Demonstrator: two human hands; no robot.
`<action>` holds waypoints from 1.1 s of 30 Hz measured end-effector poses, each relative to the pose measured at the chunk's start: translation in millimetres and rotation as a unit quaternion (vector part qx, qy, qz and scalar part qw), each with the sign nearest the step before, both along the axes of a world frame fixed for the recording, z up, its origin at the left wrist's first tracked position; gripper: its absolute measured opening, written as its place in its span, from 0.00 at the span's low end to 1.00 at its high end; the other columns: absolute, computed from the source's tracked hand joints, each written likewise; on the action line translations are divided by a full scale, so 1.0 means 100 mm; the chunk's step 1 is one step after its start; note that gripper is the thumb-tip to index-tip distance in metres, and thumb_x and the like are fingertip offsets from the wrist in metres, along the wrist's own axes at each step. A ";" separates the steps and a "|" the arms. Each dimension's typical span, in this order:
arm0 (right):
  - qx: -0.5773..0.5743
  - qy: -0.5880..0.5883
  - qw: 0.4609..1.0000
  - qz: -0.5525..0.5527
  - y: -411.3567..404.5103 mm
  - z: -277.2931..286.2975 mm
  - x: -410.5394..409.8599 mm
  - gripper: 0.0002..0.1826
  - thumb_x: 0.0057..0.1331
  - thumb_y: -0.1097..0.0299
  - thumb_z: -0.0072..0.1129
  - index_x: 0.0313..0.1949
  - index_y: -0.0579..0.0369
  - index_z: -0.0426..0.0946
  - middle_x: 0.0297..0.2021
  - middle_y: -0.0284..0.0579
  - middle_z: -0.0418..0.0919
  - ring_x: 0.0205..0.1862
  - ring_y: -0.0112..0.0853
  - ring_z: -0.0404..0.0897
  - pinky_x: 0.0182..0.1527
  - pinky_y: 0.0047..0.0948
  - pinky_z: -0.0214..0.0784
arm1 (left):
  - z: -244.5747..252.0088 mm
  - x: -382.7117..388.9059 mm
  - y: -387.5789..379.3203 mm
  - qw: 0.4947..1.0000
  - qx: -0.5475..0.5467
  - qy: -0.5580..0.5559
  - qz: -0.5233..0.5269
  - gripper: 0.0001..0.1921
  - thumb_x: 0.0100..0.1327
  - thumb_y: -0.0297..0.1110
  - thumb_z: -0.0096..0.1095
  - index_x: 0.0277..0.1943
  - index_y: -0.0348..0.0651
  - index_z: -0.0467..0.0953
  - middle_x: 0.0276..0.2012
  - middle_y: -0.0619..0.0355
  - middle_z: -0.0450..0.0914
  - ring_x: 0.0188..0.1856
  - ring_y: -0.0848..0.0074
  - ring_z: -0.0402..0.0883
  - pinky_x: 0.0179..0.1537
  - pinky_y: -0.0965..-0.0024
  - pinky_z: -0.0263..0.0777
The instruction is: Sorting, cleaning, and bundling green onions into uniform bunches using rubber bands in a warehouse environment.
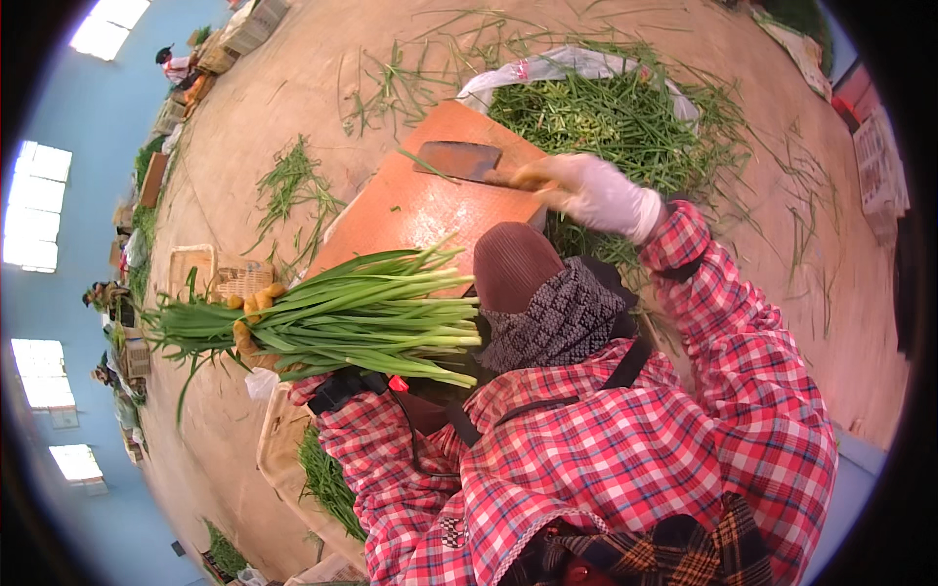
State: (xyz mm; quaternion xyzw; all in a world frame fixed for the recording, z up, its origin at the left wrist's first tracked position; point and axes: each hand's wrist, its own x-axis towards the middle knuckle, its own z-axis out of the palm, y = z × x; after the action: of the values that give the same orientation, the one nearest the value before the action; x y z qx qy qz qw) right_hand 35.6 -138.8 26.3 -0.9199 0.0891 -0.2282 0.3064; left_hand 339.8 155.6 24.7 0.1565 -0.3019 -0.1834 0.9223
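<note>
My left hand (256, 322), in a yellowish glove, grips a large bunch of long flat green leaves, seemingly garlic chives (366, 315), near its leafy end. The pale stem ends point right, close to my knee. My right hand (579, 190), in a whitish glove with yellow-stained fingers, is closed around the handle of a cleaver (458, 160). The cleaver's blade lies flat over the far part of an orange-red board (410, 212), with one green leaf across it. Small green scraps dot the board.
Beyond the board, a white plastic sack (549, 67) is full of cut greens (593, 117). Loose leaves litter the floor (308, 95). A wicker-like basket (245, 277) stands past my left hand; a plastic crate (282, 454) with greens is beside my left arm. People sit along the far wall.
</note>
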 end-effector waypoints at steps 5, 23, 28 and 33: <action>0.112 0.095 0.967 0.209 0.59 0.18 0.57 0.18 0.66 0.54 0.55 0.41 0.58 0.80 0.36 0.55 0.82 0.39 0.47 0.81 0.42 0.41 0.71 | 0.13 -0.20 -0.11 0.998 0.041 0.000 -0.056 0.13 0.66 0.34 0.56 0.52 0.45 0.68 0.32 0.63 0.75 0.40 0.74 0.75 0.59 0.59 0.67; 0.091 -0.021 0.987 0.128 0.94 0.31 0.56 0.13 0.62 0.60 0.61 0.39 0.56 0.81 0.34 0.52 0.82 0.37 0.49 0.81 0.41 0.41 0.75 | 0.04 -0.12 -0.05 0.978 0.152 0.144 0.015 0.09 0.62 0.38 0.60 0.38 0.42 0.76 0.33 0.56 0.80 0.42 0.65 0.79 0.51 0.55 0.74; 0.497 -0.016 0.863 0.090 0.38 0.04 0.04 0.11 0.66 0.68 0.58 0.39 0.65 0.82 0.27 0.40 0.83 0.27 0.21 0.78 0.32 0.19 0.71 | -0.11 0.06 0.09 0.980 0.137 0.145 0.012 0.11 0.62 0.41 0.59 0.37 0.42 0.77 0.35 0.54 0.80 0.41 0.64 0.78 0.46 0.55 0.75; -0.180 0.144 0.963 -0.138 -0.17 0.16 -0.09 0.32 0.62 0.59 0.62 0.63 0.60 0.66 0.54 0.54 0.76 0.56 0.39 0.75 0.58 0.36 0.67 | 0.10 -0.11 -0.06 0.977 0.126 0.160 -0.056 0.09 0.61 0.41 0.61 0.36 0.44 0.77 0.34 0.56 0.80 0.40 0.65 0.79 0.45 0.57 0.76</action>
State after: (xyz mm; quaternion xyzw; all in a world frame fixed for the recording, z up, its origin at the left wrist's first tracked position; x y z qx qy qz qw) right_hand 26.5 -156.1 42.8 -0.9618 0.2155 -0.1454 0.0857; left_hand 329.1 149.4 34.3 0.2233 -0.1334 -0.2944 0.9196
